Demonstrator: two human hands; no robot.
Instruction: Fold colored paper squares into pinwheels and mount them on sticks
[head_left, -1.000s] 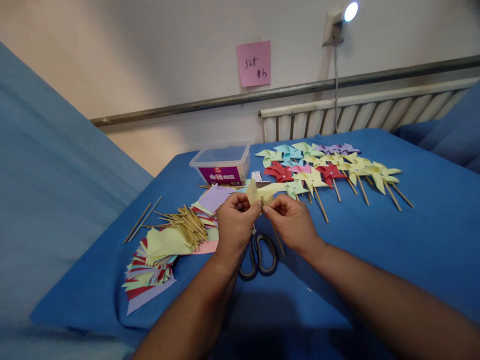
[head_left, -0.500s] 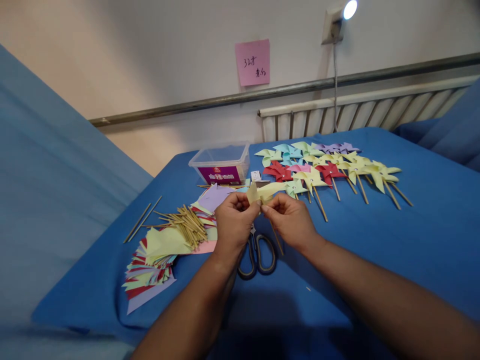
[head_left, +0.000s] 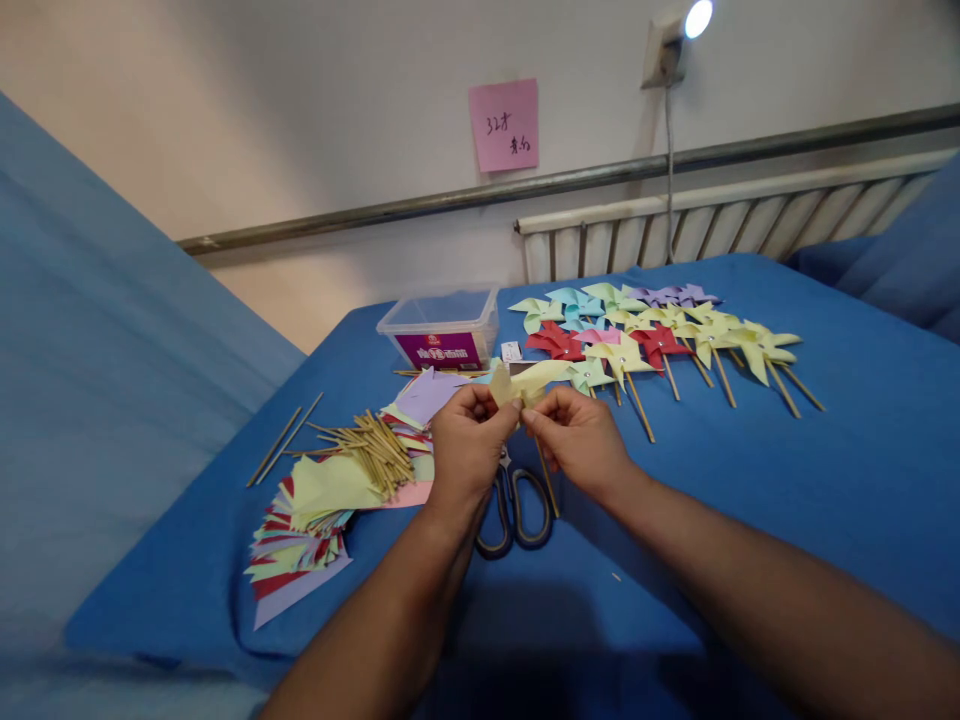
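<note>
Between my two hands is a pale yellow paper pinwheel (head_left: 541, 376), its wooden stick (head_left: 550, 480) hanging down below. My left hand (head_left: 472, 440) is closed, pinching the paper from the left. From the right, my right hand (head_left: 577, 435) is closed on the pinwheel, thumb and fingertips at its middle. What lies right under the fingertips is hidden. Black-handled scissors (head_left: 516, 510) lie on the blue cloth below my hands, their blades partly covered by my left hand.
Finished-looking pinwheels (head_left: 622, 355) in several colours lie at the back right. Left of my hands are a heap of wooden sticks (head_left: 379, 455) and fanned coloured paper (head_left: 300, 540). A clear plastic box (head_left: 439, 325) stands behind, near a small white box (head_left: 511, 351). Two sticks (head_left: 281, 445) lie apart.
The stick under the pinwheel has swung slightly to the left, its lower end now nearer the scissors' right handle. Both hands keep nearly the same place and grip.
</note>
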